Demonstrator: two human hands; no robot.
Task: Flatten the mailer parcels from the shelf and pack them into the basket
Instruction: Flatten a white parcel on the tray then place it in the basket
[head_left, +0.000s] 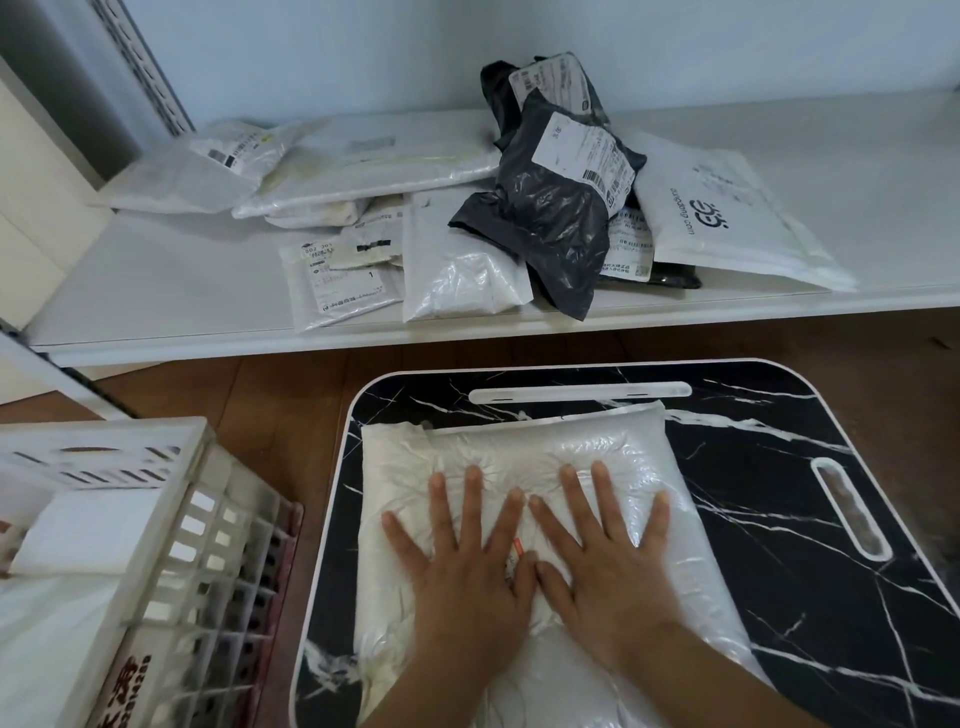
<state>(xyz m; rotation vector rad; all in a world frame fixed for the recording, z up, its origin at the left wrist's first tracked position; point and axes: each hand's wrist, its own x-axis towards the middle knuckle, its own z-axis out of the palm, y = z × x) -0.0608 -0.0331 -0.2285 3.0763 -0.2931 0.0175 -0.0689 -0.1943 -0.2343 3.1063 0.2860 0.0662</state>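
A large puffy white mailer parcel (519, 457) lies on the black marble-patterned table (779, 519). My left hand (462, 561) and my right hand (608, 556) rest side by side on it, palms down and fingers spread, and the plastic dents under them. Neither hand grips anything. On the white shelf (182, 291) behind the table lies a heap of mailers: several white ones (462, 270) and two crumpled dark grey ones (556, 218). The white slatted basket (171, 519) stands at the lower left with a flat white parcel (98, 530) inside.
A brown wood floor (291, 395) shows between shelf, basket and table. The table has a white slot near its far edge (579, 392) and a handle cut-out at the right (849, 506). A perforated shelf upright (140, 62) rises at the upper left.
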